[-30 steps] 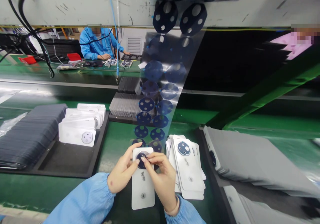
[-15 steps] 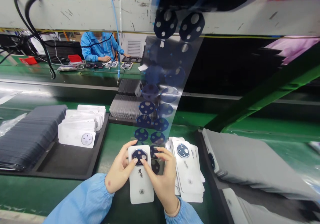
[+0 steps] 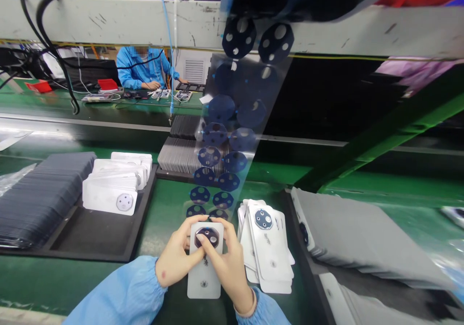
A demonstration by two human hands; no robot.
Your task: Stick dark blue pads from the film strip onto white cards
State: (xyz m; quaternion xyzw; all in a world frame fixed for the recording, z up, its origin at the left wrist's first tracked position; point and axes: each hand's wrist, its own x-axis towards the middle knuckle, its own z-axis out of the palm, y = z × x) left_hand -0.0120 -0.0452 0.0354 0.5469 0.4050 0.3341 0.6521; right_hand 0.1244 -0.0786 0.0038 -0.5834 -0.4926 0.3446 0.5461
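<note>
White phone back cover (image 3: 204, 290): one, gripped by two hands.
Held between left hand (image 3: 174, 256) and right hand (image 3: 231, 260), both closed around its upper part; one pile of matching covers (image 3: 271, 252) just right of right hand.

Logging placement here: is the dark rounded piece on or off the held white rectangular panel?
On: the dark rounded piece lies on the upper end of the white rectangular panel, touched by the right hand.
</note>
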